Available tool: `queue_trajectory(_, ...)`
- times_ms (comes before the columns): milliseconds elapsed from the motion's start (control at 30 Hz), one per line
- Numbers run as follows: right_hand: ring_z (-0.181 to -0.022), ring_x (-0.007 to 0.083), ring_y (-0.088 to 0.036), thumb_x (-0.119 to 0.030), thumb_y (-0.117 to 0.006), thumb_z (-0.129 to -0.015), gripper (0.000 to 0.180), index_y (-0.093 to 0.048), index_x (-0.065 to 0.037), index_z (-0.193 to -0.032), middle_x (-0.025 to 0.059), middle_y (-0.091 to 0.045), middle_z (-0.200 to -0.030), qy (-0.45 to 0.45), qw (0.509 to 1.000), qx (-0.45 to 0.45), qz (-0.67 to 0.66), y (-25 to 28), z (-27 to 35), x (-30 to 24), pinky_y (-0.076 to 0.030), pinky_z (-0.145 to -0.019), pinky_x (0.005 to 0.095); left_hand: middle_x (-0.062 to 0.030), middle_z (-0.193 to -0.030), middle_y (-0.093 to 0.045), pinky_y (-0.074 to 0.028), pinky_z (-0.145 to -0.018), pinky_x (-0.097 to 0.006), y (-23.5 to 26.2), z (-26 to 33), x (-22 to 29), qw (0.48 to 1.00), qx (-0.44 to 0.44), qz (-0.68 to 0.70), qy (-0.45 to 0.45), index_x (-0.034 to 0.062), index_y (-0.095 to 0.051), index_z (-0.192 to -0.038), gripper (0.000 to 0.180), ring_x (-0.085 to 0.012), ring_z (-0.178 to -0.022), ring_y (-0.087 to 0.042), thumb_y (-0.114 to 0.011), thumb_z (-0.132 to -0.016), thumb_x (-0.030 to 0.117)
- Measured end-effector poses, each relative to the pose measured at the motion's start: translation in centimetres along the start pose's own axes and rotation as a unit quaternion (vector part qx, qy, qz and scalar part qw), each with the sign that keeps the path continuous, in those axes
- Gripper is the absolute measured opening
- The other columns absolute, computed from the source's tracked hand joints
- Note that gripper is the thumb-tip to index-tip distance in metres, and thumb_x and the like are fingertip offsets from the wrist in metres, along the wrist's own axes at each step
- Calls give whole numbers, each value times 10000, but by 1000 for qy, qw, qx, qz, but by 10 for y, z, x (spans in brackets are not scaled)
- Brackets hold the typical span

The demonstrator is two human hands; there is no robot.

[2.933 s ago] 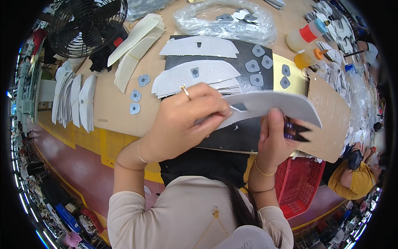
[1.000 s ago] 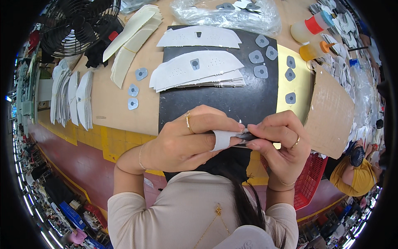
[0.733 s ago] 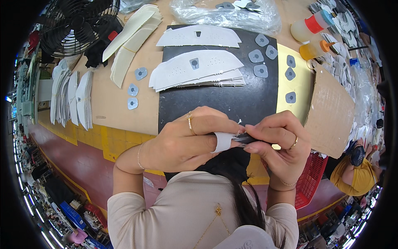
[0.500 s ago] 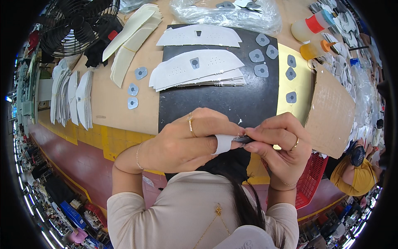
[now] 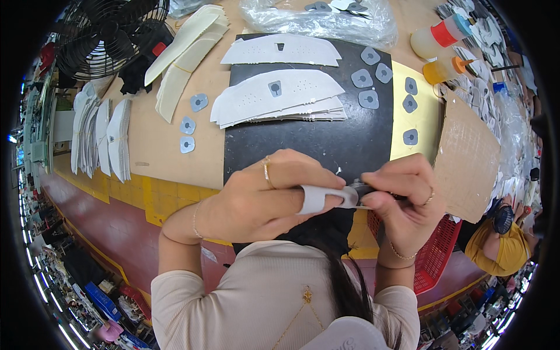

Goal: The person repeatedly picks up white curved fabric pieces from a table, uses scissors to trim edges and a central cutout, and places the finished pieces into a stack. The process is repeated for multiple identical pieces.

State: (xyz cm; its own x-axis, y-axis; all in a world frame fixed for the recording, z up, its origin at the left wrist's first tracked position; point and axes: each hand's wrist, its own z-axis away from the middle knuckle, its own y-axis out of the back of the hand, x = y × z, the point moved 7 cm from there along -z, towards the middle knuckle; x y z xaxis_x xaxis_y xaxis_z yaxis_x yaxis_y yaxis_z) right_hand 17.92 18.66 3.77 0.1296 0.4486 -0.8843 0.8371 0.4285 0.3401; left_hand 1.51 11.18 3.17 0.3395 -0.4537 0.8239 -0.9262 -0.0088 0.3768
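Close in front of my chest, both hands hold a small grey patch. My left hand pinches its left side, with a pale grey band around one finger. My right hand is closed, thumb and fingertips on the dark right end of the patch; part of it is hidden by the fingers. Beyond my hands, a stack of white perforated panels lies on a black mat; the top panel bears a grey patch. Another white panel lies behind.
Loose grey patches lie on the mat, a yellow sheet and the table. Two bottles stand far right, near a cardboard sheet. A black fan and panel stacks are left. A red basket is below right.
My right hand has shifted slightly right, away from my left. More of the grey patch shows between my fingertips. The things on the table look unmoved.
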Motion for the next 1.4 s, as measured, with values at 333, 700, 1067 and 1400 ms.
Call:
queue_trajectory(333, -729, 147, -636, -110, -871, -652, 358, -776, -46, -991, 62, -644, -882, 34, 999, -25, 32, -4, 1, -8, -498, -612, 259, -122, -1078, -690, -520, -763, -288, 0, 6, -20, 984, -9, 76, 160, -13, -735, -952, 180, -182, -901, -663, -783, -787, 39)
queue_trajectory(700, -679, 150, -633, -149, -867, -645, 371, -778, -73, -998, 30, -654, -858, 71, 993, -33, 87, -11, 0, -10, -499, -576, 269, -77, -1100, -671, -507, -689, -254, -4, 7, -24, 963, -36, 138, 228, -1, -716, -1033, 208, -133, -800, -634, -761, -846, 79)
queue_trajectory(1067, -661, 145, -631, -140, -870, -638, 303, -784, -87, -924, 5, -661, -788, 92, 987, -15, 133, -12, 5, -13, -486, -554, 266, -95, -1099, -656, -508, -751, -249, -13, 13, -35, 911, -20, 266, 313, -25, -714, -1055, 224, -117, -892, -616, -754, -858, 74)
queue_trajectory(1400, -684, 157, -651, -120, -872, -648, 337, -775, -58, -965, 30, -663, -812, 67, 993, -11, 96, -13, 4, -10, -516, -573, 265, -59, -1070, -662, -486, -575, -222, -10, 8, -31, 951, 2, 194, 240, -15, -714, -1040, 200, -81, -697, -617, -743, -861, 71)
